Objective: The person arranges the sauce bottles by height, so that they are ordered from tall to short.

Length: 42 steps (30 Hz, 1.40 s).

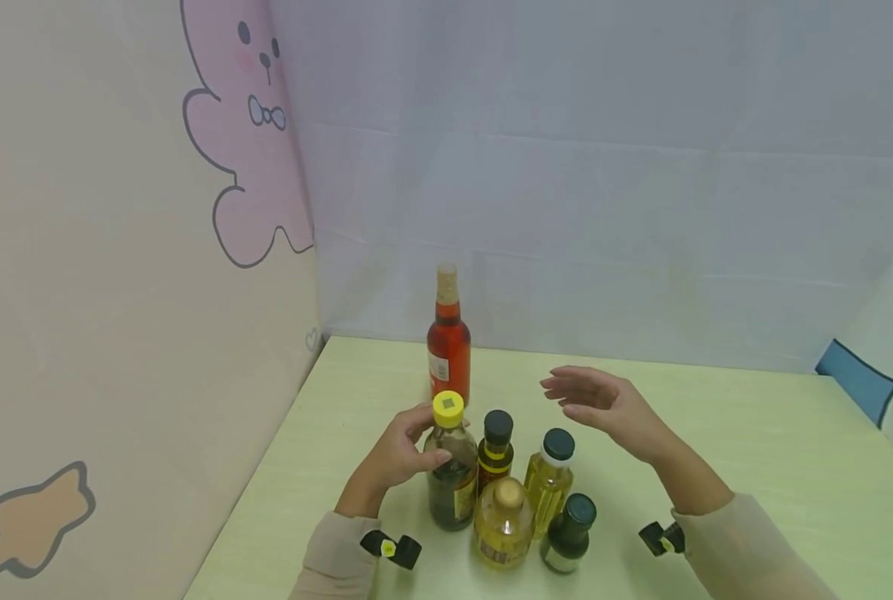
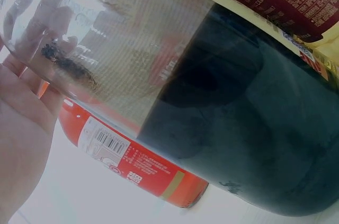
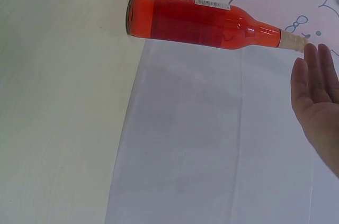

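My left hand (image 1: 395, 452) holds the upper part of a clear bottle with a yellow cap (image 1: 449, 410), thumb at the near side and fingers behind it. Dark liquid fills the lower part of this bottle (image 2: 228, 91); through its clear wall the left wrist view shows my fingers. My right hand (image 1: 620, 415) hovers over the table behind the green-capped oil bottle (image 1: 549, 479), fingers extended and holding nothing. Right beside the held bottle stand a black-capped bottle (image 1: 496, 454) and a round yellow oil bottle (image 1: 503, 529).
A tall red bottle (image 1: 449, 346) stands behind the group, near the table's back edge. At the front right of the group is a small dark green bottle (image 1: 568, 537). A patterned wall (image 1: 138, 333) borders the table on the left, a pale curtain (image 1: 604, 208) at the back.
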Each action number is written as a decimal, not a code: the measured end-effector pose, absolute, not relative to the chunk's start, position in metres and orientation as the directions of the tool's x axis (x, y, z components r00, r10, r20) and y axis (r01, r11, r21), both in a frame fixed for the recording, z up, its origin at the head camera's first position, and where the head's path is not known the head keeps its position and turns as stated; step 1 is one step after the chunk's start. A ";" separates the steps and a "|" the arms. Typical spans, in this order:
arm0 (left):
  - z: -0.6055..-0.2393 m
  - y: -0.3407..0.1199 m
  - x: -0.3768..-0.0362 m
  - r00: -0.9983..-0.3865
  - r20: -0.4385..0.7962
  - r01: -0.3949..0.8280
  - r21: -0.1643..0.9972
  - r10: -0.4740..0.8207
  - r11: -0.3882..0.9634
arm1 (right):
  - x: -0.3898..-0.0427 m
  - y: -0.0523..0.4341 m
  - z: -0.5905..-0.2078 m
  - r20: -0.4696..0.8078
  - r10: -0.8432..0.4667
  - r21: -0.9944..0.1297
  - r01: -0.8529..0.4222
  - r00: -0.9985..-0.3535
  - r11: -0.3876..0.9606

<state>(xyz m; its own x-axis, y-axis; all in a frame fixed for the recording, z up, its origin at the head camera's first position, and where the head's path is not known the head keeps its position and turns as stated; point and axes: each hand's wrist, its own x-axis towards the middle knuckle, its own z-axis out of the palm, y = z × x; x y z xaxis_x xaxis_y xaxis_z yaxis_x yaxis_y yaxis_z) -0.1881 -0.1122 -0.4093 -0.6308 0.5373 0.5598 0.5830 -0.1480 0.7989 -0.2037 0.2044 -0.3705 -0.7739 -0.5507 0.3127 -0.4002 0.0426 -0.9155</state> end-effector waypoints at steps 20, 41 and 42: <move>-0.408 -0.111 -0.187 -0.613 0.565 0.592 0.791 0.552 -0.152 | -0.178 0.217 -0.379 0.318 -0.606 -0.907 -0.420 -0.729 0.030; -0.405 -0.113 -0.186 -0.647 0.529 0.599 0.798 0.549 -0.062 | -0.166 0.220 -0.399 0.253 -0.617 -0.934 -0.354 -0.745 0.044; -0.404 -0.113 -0.186 -0.648 0.528 0.602 0.796 0.548 -0.055 | -0.166 0.219 -0.399 0.245 -0.616 -0.937 -0.347 -0.749 0.048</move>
<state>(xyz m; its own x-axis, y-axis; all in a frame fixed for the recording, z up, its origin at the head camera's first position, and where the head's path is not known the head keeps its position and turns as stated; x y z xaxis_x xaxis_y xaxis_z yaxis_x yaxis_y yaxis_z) -0.1859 -0.1130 -0.4040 -0.6483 0.5485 0.5281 0.6023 -0.0550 0.7964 -0.1656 0.2191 -0.3994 -0.7487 -0.6157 0.2455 -0.3469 0.0484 -0.9366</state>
